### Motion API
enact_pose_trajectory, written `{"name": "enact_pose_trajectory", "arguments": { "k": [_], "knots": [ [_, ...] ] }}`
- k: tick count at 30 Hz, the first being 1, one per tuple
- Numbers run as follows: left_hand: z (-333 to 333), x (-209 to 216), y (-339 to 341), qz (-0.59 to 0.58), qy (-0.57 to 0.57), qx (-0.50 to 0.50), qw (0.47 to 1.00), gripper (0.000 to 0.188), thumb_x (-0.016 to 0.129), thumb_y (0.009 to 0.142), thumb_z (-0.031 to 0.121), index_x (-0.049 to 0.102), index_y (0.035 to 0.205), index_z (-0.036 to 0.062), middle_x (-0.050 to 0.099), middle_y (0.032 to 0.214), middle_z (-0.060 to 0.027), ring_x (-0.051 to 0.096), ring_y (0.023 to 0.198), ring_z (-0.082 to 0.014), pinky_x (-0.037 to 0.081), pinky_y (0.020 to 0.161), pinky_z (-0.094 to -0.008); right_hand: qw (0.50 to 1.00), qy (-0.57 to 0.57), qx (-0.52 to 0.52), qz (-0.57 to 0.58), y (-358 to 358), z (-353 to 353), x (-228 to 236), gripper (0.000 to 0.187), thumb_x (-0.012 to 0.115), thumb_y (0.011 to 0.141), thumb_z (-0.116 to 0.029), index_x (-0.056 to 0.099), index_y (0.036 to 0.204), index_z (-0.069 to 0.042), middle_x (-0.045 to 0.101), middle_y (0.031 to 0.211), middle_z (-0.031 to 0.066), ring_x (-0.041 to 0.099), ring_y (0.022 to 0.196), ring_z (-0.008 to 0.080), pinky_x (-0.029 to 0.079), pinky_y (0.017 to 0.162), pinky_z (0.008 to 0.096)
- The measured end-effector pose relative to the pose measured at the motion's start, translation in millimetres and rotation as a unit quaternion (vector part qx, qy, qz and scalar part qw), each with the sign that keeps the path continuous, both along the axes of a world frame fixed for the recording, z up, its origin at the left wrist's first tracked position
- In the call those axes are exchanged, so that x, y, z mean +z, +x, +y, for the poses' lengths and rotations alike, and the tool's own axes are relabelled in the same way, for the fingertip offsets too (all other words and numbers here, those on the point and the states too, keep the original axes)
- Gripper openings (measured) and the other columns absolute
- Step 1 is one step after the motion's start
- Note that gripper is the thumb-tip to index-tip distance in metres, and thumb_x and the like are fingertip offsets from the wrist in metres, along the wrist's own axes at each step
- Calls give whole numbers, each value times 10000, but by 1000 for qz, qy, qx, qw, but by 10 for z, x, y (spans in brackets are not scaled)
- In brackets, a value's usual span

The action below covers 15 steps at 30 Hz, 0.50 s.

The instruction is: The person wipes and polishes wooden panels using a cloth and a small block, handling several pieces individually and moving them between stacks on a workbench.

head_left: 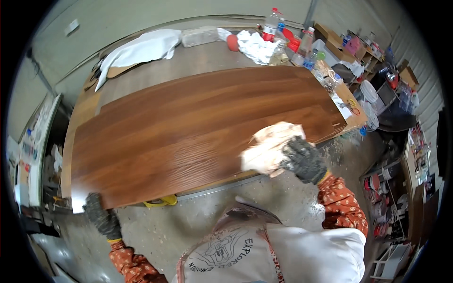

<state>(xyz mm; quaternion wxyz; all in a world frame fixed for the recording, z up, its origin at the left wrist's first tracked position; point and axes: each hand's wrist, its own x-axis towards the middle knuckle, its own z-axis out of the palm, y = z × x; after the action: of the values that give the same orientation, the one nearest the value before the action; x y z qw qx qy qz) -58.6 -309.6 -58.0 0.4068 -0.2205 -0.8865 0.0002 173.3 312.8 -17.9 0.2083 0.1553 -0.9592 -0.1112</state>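
Note:
A long wood-grain board (188, 127), brown and glossy, lies flat on the workbench before me. My right hand (304, 160), in a dark grey knit glove, is closed on a crumpled cream-white cloth (271, 148). The cloth presses on the board near its front right edge, and part of it hangs over that edge. My left hand (101, 216), gloved the same way, grips the board's front left corner; some of its fingers are hidden. Beside those fingers a small white piece (80, 200) shows at the corner, too bright to make out.
Behind the board are a white cloth (146, 47), a pale block (199, 36), crumpled white paper (257, 46) and several bottles (271, 23). Cluttered shelves (391, 179) stand on the right. Something yellow (161, 202) sits below the board's front edge.

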Motion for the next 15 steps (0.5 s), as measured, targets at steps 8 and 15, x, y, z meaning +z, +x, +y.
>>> {"name": "enact_pose_trajectory", "arguments": {
  "k": [8, 15],
  "knots": [
    [-1913, -427, -253, -202, 473, 268, 815, 612, 421, 902, 402, 383, 1405, 55, 397, 1440, -132, 380, 1315, -294, 242, 1109, -450, 920, -151, -358, 47, 1259, 2185, -104, 551, 594, 739, -42, 521, 1283, -90, 537, 1285, 163, 491, 1215, 334, 391, 1021, 423],
    [762, -125, 355, -186, 888, -1, 420, 802, 354, 879, 684, 401, 1405, 81, 407, 1439, -124, 417, 1276, -287, 298, 1064, -425, 874, -156, -424, 177, 578, 3194, 342, 623, 655, 835, -259, 423, 1364, -26, 472, 1371, 172, 460, 1251, 310, 324, 1069, 360]
  ]
}}
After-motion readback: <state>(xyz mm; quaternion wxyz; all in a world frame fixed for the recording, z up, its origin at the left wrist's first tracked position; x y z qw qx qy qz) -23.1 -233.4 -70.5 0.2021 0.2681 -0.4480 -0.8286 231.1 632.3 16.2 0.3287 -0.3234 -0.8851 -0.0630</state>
